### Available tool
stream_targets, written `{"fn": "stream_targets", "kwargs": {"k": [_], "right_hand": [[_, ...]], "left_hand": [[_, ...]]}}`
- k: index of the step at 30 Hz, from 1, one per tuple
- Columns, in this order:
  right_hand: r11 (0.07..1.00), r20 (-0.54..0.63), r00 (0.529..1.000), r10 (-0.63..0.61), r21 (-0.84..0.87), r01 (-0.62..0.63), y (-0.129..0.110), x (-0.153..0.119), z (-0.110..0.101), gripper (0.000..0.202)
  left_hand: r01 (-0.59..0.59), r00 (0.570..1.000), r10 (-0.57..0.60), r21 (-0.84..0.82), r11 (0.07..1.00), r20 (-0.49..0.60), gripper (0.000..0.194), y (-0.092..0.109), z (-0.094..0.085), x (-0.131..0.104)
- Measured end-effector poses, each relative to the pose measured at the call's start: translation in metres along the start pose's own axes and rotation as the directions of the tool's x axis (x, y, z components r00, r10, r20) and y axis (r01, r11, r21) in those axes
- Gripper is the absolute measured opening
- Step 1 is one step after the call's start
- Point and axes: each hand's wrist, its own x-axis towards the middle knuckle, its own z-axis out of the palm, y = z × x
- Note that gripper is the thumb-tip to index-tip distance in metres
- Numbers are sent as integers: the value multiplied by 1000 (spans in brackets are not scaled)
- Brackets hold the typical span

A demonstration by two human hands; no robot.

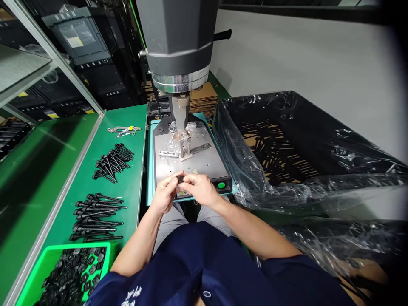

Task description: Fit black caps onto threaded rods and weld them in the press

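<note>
Both hands meet at the front edge of the machine's metal base plate (165,168). A small black part (180,179) is pinched between the fingertips of my left hand (165,192) and my right hand (199,188). Its lower side is hidden by the fingers. Beyond the hands, a metal fixture (185,146) partly wrapped in clear plastic stands on the plate. The press head's tip (181,114) hangs just over it. A green button (221,185) lies to the right of my right hand.
On the green table (130,187) at left are two piles of black threaded rods (113,163) and some metal tools (124,130). A green bin (110,255) holds small black parts. At right, a large plastic-lined box (255,178) contains many black rods.
</note>
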Motion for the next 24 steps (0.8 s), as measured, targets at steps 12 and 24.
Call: {"fn": "stream_targets", "kwargs": {"k": [12,24], "right_hand": [[936,35,989,147,318,-150,33,12,2,30],[945,-345,919,189,318,-75,76,67,-62,55]], "left_hand": [[-37,999,38,224,974,0,50,-14,-1,27],[-151,984,139,108,983,113,97,-1,28,87]]}}
